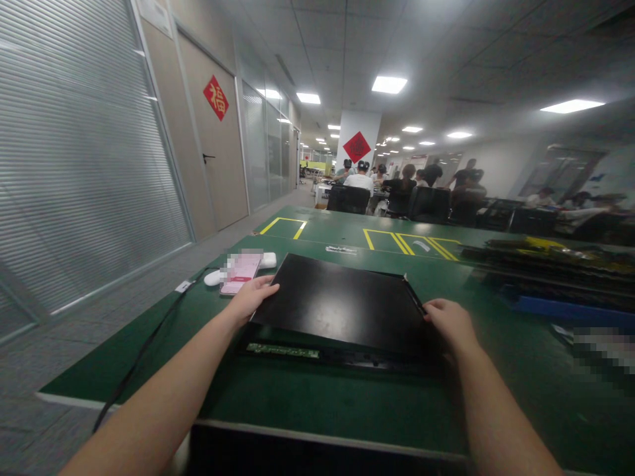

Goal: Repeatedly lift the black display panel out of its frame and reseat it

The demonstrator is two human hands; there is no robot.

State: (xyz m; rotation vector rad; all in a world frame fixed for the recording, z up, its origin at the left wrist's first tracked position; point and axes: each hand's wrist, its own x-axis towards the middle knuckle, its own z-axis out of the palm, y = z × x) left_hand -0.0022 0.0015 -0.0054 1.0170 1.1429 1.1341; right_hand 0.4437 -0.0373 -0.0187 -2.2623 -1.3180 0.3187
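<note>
A flat black panel lies on the green table, its near edge raised above a black frame with a green circuit strip. My left hand grips the panel's left edge, fingers curled over it. My right hand holds the panel's right edge, fingers wrapped round the side.
A pink phone and a white object lie at the table's left, with a black cable running off the edge. Black trays and a blue bin stand at right. Several people sit at desks behind.
</note>
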